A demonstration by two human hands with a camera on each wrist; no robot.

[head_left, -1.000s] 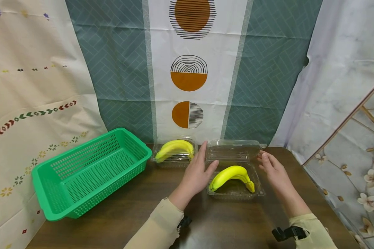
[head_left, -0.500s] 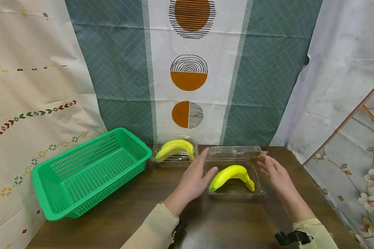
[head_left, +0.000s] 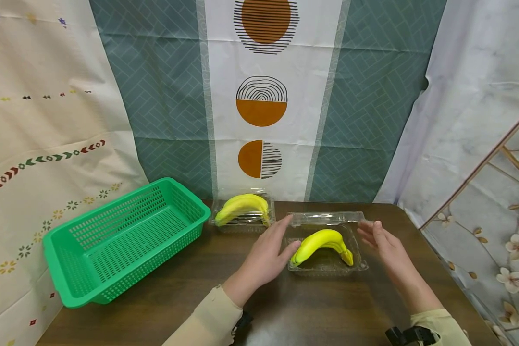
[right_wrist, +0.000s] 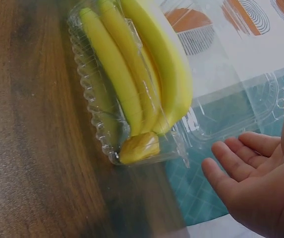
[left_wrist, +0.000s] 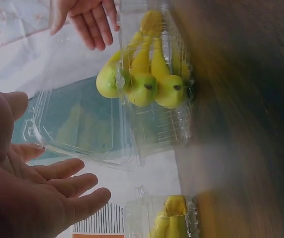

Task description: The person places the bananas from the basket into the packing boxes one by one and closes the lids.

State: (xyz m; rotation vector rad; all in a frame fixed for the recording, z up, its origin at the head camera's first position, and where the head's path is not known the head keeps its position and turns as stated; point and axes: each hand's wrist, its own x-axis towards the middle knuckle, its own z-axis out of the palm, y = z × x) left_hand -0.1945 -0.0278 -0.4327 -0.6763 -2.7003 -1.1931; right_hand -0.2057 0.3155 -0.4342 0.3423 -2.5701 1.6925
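A bunch of bananas [head_left: 320,242] lies in a clear plastic clamshell box [head_left: 328,272] in front of me. The box's hinged lid [head_left: 326,218] stands raised at its far side, tilted over the fruit. My left hand [head_left: 264,254] is at the left side of the lid, and its loosely spread fingertips are right at the lid's edge in the left wrist view. On the other side, my right hand [head_left: 387,252] has extended fingers [right_wrist: 233,161] close to the lid [right_wrist: 231,111], with the thumb by the lid's corner tab. Both palms face inward.
To the back left of the box stands a second clear box [head_left: 270,194] with bananas [head_left: 242,209] inside. A green perforated basket [head_left: 125,245] occupies the left of the brown wooden table [head_left: 324,307]. Patterned cloth [head_left: 372,96] hangs behind.
The raised lid has tilted further toward me, its top edge now lower in the head view. Both hands have come slightly nearer to me with it. Box, bananas and basket stay put.
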